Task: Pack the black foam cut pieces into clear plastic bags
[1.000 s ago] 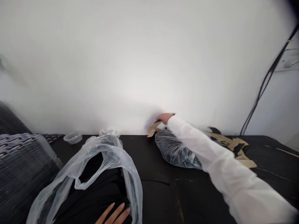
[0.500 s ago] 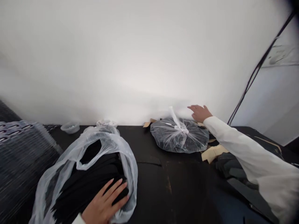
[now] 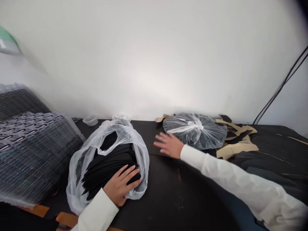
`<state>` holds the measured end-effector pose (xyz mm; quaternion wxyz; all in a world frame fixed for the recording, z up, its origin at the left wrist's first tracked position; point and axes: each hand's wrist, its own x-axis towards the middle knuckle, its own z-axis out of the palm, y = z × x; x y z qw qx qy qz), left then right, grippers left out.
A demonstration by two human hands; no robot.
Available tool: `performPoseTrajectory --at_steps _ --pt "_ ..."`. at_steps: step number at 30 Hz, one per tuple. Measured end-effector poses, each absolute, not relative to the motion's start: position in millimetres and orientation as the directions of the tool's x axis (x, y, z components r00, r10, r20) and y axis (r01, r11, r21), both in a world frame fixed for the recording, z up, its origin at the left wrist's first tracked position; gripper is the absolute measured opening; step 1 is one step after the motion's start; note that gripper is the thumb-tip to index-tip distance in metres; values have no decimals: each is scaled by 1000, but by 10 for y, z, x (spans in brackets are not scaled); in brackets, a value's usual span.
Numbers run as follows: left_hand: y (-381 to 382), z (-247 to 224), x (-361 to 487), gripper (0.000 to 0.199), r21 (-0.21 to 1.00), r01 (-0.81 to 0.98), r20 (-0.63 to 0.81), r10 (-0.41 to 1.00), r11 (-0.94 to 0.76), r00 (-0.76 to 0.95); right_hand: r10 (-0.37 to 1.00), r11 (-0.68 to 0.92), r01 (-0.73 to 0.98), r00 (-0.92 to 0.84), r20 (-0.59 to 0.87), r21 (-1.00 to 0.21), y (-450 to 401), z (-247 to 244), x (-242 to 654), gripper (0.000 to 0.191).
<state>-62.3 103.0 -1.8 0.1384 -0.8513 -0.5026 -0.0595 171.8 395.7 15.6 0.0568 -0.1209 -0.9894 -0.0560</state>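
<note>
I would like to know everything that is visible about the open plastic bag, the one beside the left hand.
The open plastic bag is whitish, half see-through and wrinkled, and looks thin and soft. Its mouth gapes, showing a stack of thin black pieces, apparently fabric, inside. A handle with an opening droops over the far part of the stack. The bag sits on the black table. The left hand rests on the stack's near right side; whether it also presses the plastic is hard to tell.
</note>
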Motion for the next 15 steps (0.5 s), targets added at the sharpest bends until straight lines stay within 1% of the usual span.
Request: performPoseTrajectory --at_steps 1,2,3,4,6,8,11,13,15 --pt "1031 -23 -627 75 -168 877 237 845 -450 480 131 991 131 -990 47 -6 3817 49 1644 54" --pt "1032 -24 -631 75 -162 880 231 850 -447 474 89 995 89 -996 2 -37 3719 -54 1568 55" --pt "1034 -22 -636 75 -156 879 220 852 -451 476 66 995 68 -997 -31 -68 3673 -139 1490 56" --pt "1037 -18 -641 75 -151 875 208 850 -460 483 78 993 82 -995 -54 -83 3682 -196 1410 56" --pt "1039 -7 -648 75 -141 867 183 848 -478 497 158 983 163 -985 -66 -82 3830 -206 1245 53" --pt "1037 1 -645 75 -137 868 172 851 -478 496 273 958 276 -961 -47 -74 4048 -86 1080 50" --pt "1028 -2 -632 74 -153 883 191 864 -443 466 430 902 428 -902 40 -55 4254 214 892 51" --pt "1031 -3 -628 75 -155 881 194 860 -448 472 481 877 479 -871 103 -49 4239 402 859 53" --pt "1041 15 -627 74 -140 876 186 857 -462 481 487 873 485 -865 124 -53 4118 541 945 50"
